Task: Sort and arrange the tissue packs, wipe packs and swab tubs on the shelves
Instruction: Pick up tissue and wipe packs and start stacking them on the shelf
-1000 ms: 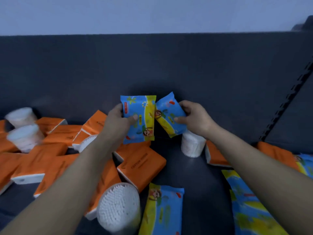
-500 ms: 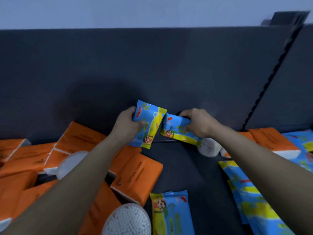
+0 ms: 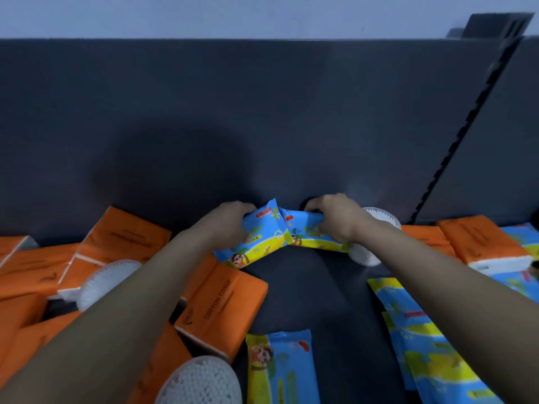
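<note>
My left hand (image 3: 226, 223) grips a blue and yellow wipe pack (image 3: 256, 240) low at the back of the dark shelf (image 3: 315, 293). My right hand (image 3: 335, 218) grips a second wipe pack (image 3: 309, 234) lying lengthwise, and the two packs meet end to end near the back panel. Orange tissue packs (image 3: 221, 304) lie jumbled on the left. A white swab tub (image 3: 201, 380) lies on its side at the front, another swab tub (image 3: 102, 279) under my left forearm. More wipe packs (image 3: 280, 368) lie flat at the front.
Behind my right wrist sit two more white tubs (image 3: 379, 218). Orange tissue packs (image 3: 484, 243) and overlapping wipe packs (image 3: 431, 345) fill the right side. A slotted upright (image 3: 466, 126) runs up the dark back panel at the right.
Both hands have moved down and toward the back panel with their wipe packs. The packs went from upright in the air to low near the shelf floor, laid more sideways.
</note>
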`<state>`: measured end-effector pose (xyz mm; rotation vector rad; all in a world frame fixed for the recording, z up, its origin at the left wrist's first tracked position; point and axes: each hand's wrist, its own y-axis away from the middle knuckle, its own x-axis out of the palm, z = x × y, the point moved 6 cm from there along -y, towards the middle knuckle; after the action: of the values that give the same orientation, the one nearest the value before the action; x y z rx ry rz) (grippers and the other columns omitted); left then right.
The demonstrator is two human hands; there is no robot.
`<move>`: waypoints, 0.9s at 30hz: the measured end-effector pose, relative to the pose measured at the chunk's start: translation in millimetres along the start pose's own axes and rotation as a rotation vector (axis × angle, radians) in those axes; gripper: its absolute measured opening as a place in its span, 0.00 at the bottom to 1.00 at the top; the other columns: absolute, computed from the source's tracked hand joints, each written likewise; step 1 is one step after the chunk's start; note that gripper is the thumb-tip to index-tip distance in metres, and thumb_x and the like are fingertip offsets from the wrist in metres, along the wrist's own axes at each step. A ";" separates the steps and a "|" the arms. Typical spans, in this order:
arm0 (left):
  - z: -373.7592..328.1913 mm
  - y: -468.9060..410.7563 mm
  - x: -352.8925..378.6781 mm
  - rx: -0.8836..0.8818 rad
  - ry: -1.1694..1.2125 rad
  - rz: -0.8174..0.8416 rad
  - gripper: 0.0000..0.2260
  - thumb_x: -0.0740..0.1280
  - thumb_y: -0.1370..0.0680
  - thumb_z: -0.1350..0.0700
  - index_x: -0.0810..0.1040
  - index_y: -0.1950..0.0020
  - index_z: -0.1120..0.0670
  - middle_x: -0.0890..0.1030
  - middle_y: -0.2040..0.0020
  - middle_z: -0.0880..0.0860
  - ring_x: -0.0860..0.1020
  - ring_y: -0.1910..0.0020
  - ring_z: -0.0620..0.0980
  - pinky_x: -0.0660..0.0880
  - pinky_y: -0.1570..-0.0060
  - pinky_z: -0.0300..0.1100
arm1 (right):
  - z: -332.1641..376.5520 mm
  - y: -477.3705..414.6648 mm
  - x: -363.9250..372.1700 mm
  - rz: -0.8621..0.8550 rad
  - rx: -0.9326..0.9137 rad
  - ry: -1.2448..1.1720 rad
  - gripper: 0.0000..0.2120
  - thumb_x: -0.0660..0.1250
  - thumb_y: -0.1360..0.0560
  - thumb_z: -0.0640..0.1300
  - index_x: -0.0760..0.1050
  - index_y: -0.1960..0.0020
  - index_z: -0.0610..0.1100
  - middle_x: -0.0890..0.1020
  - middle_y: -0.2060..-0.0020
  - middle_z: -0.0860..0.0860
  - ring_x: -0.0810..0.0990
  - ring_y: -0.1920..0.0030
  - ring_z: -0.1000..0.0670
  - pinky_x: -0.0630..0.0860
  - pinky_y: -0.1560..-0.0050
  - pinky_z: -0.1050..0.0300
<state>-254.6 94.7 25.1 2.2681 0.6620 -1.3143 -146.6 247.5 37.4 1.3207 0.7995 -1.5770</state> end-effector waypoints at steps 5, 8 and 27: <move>13.8 2.8 -4.4 -0.031 -0.178 0.023 0.24 0.66 0.30 0.65 0.73 0.36 0.49 0.77 0.43 0.51 0.76 0.47 0.51 0.73 0.49 0.45 | 2.8 -5.1 6.7 0.029 -0.019 -0.018 0.16 0.66 0.28 0.39 0.76 0.42 0.51 0.78 0.46 0.46 0.77 0.46 0.43 0.74 0.49 0.54; 21.4 3.9 -7.0 -0.045 -0.277 -0.007 0.22 0.63 0.29 0.63 0.74 0.39 0.44 0.77 0.44 0.51 0.76 0.47 0.53 0.75 0.50 0.47 | 12.0 -10.3 9.2 0.022 -0.050 -0.037 0.15 0.66 0.29 0.39 0.76 0.44 0.52 0.79 0.47 0.45 0.77 0.48 0.43 0.76 0.49 0.52; 28.7 14.6 -18.1 -0.006 -0.301 -0.168 0.17 0.67 0.28 0.61 0.75 0.40 0.50 0.78 0.43 0.54 0.76 0.45 0.56 0.74 0.47 0.51 | 34.8 -5.5 3.4 -0.101 -0.109 0.448 0.10 0.63 0.26 0.38 0.74 0.46 0.48 0.81 0.49 0.47 0.79 0.48 0.43 0.66 0.50 0.56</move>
<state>-273.1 63.1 29.9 1.9860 0.7569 -1.6867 -165.3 217.7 41.3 1.5971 1.2240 -1.3045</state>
